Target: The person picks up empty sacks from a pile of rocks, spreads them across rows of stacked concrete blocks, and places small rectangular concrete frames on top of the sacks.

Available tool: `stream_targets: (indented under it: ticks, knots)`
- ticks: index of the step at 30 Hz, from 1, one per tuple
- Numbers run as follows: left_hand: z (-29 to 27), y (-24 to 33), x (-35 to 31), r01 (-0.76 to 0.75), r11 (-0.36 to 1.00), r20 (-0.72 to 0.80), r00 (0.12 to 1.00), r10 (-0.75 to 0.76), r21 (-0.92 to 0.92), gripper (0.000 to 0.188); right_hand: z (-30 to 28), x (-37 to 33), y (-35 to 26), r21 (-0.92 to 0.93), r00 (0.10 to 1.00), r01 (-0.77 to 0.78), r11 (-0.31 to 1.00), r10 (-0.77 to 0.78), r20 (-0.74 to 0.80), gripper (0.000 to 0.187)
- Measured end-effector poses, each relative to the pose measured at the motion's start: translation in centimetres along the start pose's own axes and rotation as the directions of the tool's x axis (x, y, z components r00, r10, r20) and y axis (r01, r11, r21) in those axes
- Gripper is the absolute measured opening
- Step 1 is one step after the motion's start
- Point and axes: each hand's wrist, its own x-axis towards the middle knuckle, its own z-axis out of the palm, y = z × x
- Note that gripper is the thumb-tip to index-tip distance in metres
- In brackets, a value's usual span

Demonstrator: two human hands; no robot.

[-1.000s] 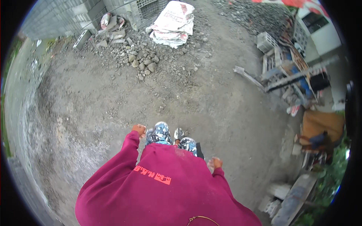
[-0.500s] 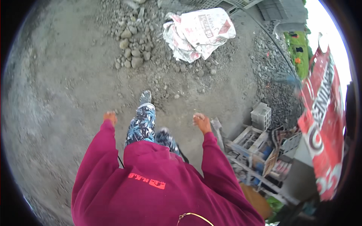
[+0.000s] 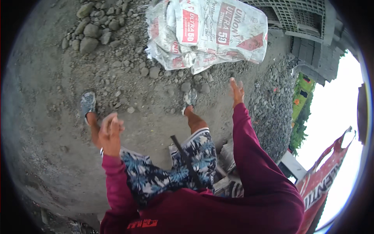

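Several white cement bags with red print lie stacked flat on the ground ahead of me. My right hand reaches out just short of their near right edge, empty, with its fingers apart. Lower and to the left, my left hand is raised above the ground, also empty; its slightly bent, blurred fingers stand apart. Neither hand touches the bags. My feet are spread on the dirt, the right foot close to the stack and the left foot farther off.
Rounded stones are heaped left of the bags. Gravel covers the ground on the right. Grey crates with grid sides stand at the far right. A red banner hangs at the lower right, and loose stones lie around my feet.
I have come closer to the bags, which look larger now. My arms have stretched forward and my fingers have spread. My feet stand wider apart, and the red banner has shifted lower in view.
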Motion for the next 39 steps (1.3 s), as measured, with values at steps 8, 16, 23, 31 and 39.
stream_targets:
  ticks: [8,16,23,31,39]
  knots:
    - [19.5,-13.1,-4.0,0.279,0.959,0.04,0.959,-0.281,0.05,0.036,-1.4,32.6,4.2,0.244,0.985,0.118,0.963,-0.145,0.097,0.095]
    - [22.1,-17.5,-5.4,0.309,0.95,0.029,0.95,-0.31,0.04,0.035,-1.6,36.7,5.8,0.39,0.993,0.11,0.914,-0.121,0.003,0.05]
    - [15.7,-17.1,-5.6,0.29,0.955,-0.01,0.957,-0.291,-0.064,0.031,-5.9,30.0,-1.4,0.671,0.932,0.252,0.697,-0.362,0.025,0.023]
    - [13.5,-14.1,-5.6,0.32,0.874,0.207,0.944,-0.258,-0.366,0.032,-7.2,9.0,-7.3,0.802,0.953,0.131,0.583,-0.297,0.06,0.019]
    - [23.5,6.7,-3.1,0.589,0.485,0.682,0.731,0.022,-0.647,0.106,1.1,-17.3,-10.8,0.739,0.96,0.169,0.652,-0.28,0.027,0.023]
